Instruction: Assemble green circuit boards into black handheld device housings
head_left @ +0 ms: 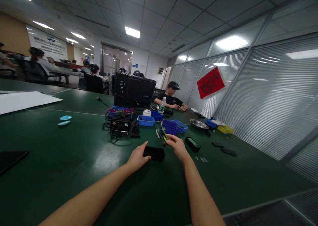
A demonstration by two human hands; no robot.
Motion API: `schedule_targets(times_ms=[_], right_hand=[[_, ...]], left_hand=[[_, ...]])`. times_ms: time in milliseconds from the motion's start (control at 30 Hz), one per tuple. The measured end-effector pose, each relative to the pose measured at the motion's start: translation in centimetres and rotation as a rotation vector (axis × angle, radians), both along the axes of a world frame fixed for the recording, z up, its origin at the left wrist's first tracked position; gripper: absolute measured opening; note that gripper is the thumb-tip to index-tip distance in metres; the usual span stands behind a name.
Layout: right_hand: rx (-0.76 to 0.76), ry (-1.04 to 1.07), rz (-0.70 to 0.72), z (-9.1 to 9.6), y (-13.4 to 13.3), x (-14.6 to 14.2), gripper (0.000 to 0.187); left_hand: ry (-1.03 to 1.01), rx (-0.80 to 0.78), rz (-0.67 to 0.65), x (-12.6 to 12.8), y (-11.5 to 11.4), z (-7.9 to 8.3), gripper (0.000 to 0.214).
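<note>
A black plastic case (156, 153) lies on the green table in front of me. My left hand (137, 157) grips its left end, thumb on the near side and forefinger on the far side. Just above the case's right end, my right hand (177, 146) pinches a small green circuit board (164, 133) with a yellow part on it, held tilted. To the right of that hand sits another black case (192, 144) with a green face inside. A small ring (197, 158) and a clear square piece (204, 160) lie nearby.
Beyond my hands stand a black soldering station (120, 126) with cables, blue bins (146, 121), a baseball (147, 113), a water bottle (162, 105) and a monitor (134, 90). A metal bowl (199, 124) and black covers (228, 151) are at right. A co-worker (172, 98) sits across.
</note>
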State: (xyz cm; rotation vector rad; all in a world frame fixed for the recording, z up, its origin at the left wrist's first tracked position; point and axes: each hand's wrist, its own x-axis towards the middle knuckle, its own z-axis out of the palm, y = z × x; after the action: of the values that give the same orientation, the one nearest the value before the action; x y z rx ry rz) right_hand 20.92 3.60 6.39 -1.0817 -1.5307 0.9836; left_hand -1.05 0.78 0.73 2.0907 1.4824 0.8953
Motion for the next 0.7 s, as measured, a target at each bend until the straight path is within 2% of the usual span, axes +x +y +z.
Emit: schedule_targets(times_ms=[67, 167, 367, 700], right_hand=[[-0.031, 0.001, 0.123, 0.19, -0.43, -0.27, 0.045], [-0.026, -0.124, 0.199, 0.24, -0.76, -0.45, 0.041], [0.012, -0.387, 0.205, 0.29, -0.77, -0.31, 0.036], [0.045, -0.512, 0.168, 0.23, -0.84, -0.62, 0.038]], left_hand=[[-0.008, 0.001, 0.004, -0.03, 0.17, -0.24, 0.074], [-0.023, 0.004, -0.007, -0.01, 0.39, -0.45, 0.076], [-0.024, -0.024, 0.01, 0.17, 0.4, -0.32, 0.076], [-0.026, -0.01, 0.001, 0.08, 0.44, -0.5, 0.076]])
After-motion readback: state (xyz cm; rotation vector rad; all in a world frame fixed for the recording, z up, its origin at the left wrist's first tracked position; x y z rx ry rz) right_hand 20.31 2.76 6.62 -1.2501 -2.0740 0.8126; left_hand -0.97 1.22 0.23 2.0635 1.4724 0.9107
